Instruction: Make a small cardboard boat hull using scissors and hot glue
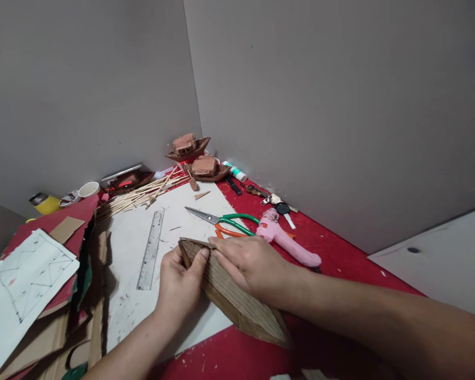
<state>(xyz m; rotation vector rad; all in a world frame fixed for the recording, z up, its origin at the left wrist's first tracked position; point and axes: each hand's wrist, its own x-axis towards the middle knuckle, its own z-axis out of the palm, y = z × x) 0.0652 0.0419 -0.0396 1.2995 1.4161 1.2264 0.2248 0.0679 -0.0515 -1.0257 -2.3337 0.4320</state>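
A brown boat hull point(243, 298), which looks like corrugated cardboard with ribbed strips inside, is held up at a tilt above the table. My left hand point(182, 279) grips it near its pointed end, the thumb pressed on the inside. Along the upper edge lies my right hand point(249, 264), fingers together and closed against the rim; its palm side is hidden. Just beyond are green-handled scissors point(221, 217) and a pink glue gun point(288, 243). To the left a steel ruler point(150, 250) rests on a white sheet point(124, 295).
Two small model boats point(188, 146) stand in the back corner near a bundle of thin sticks point(142, 194). Stacked cardboard point(43, 338) and a drawn paper plan point(35, 269) fill the left. Keys point(283, 207) lie by the grey wall point(320, 105) on the red table point(340, 264).
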